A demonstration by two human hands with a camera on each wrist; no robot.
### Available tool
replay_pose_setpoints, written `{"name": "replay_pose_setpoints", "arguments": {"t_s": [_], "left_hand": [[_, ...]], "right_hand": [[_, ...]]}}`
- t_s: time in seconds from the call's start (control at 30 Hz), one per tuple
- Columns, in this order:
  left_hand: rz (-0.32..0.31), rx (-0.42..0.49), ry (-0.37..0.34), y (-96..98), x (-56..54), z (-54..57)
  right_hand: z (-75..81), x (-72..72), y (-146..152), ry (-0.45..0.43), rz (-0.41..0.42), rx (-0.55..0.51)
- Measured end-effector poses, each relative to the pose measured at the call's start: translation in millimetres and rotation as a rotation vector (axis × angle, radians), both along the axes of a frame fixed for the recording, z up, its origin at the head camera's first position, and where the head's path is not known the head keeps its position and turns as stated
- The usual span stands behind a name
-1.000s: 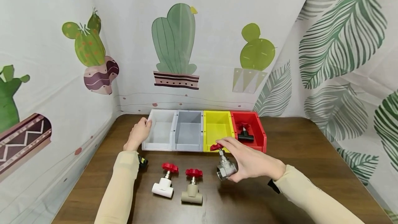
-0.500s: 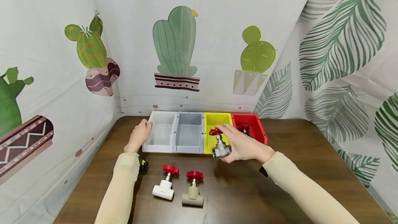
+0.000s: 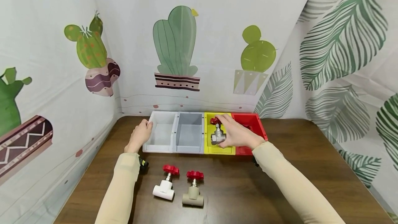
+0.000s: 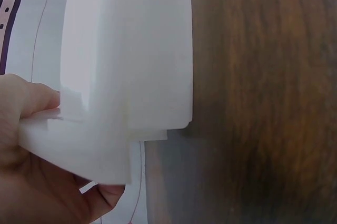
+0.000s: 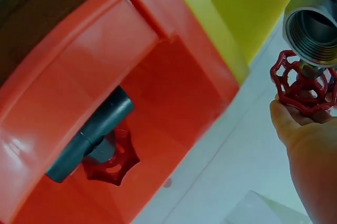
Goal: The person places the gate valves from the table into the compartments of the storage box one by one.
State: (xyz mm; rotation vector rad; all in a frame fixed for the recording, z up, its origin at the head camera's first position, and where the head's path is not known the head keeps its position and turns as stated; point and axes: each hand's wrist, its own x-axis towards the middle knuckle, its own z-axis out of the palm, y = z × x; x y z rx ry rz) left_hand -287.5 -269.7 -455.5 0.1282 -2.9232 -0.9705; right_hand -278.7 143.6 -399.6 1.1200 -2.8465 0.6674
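Note:
My right hand (image 3: pixel 237 132) grips a silver metal valve (image 3: pixel 218 136) with a red handwheel, over the yellow bin (image 3: pixel 230 150). In the right wrist view, the valve's threaded opening (image 5: pixel 316 30) faces the camera and fingers lie by its handwheel (image 5: pixel 304 88). My left hand (image 3: pixel 140 134) pinches the left side wall of the white bin (image 3: pixel 162 113); the left wrist view shows thumb and fingers on either side of that white wall (image 4: pixel 79 145). Inside the red bin (image 5: pixel 174 92) lies a black valve (image 5: pixel 95 134) with a red handwheel.
A grey bin (image 3: pixel 189 114) sits between the white and yellow ones, all joined in a row. Nearer on the wooden table (image 3: pixel 236 196) lie a white valve (image 3: pixel 164 189) and a beige valve (image 3: pixel 193 196), both with red handwheels. A printed curtain (image 3: pixel 217 44) hangs behind.
My right hand has carried the silver valve away from me, from in front of the bins to over the yellow bin. The left hand has stayed on the white bin.

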Motion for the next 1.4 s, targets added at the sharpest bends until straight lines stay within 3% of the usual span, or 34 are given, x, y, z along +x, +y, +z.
{"name": "replay_pose_setpoints", "arguments": {"t_s": [0.47,1.17,1.4], "left_hand": [[-0.004,0.014,-0.012,-0.5,-2.9,-4.9],[-0.007,0.037,0.004,1.1,-5.2,-5.4],[0.013,0.045,0.002,1.7,-3.6,-7.2]], "right_hand": [[-25.0,-23.6,-12,0.037,-0.04,0.133],[-31.3,-37.7,-21,-0.016,-0.116,0.263],[-33.3,-40.3,-25,-0.021,-0.098,0.309]]}}
